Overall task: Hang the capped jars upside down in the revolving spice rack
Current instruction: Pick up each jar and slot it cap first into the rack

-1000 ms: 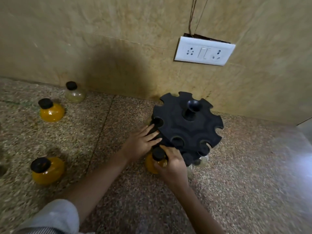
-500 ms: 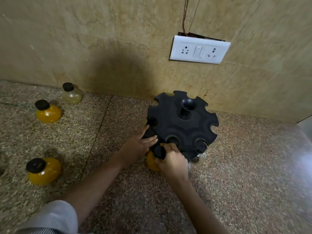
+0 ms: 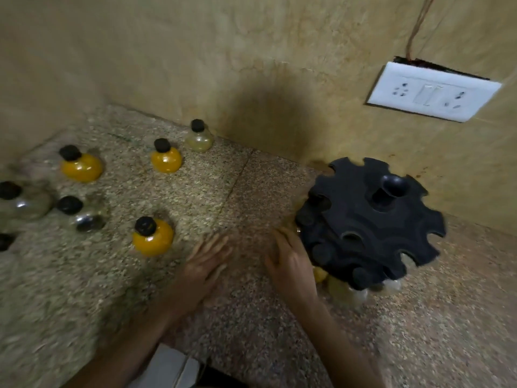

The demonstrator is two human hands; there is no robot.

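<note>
At nine o'clock the nearest yellow jar [image 3: 152, 238] is being approached by the left hand [image 3: 205, 264], fingers spread and empty, while the right hand [image 3: 291, 266], relaxed and empty, is being withdrawn from the newly hung jar [image 3: 320, 274] under the spice rack [image 3: 369, 228] at three o'clock.

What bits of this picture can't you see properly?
Head view:
- Jars under the rack: the rack's top hides most of them, so their number is unclear.
- Jar at the left edge: cut off by the frame.
- Right hand: motion blur hides whether its grip is on the rack.
</note>
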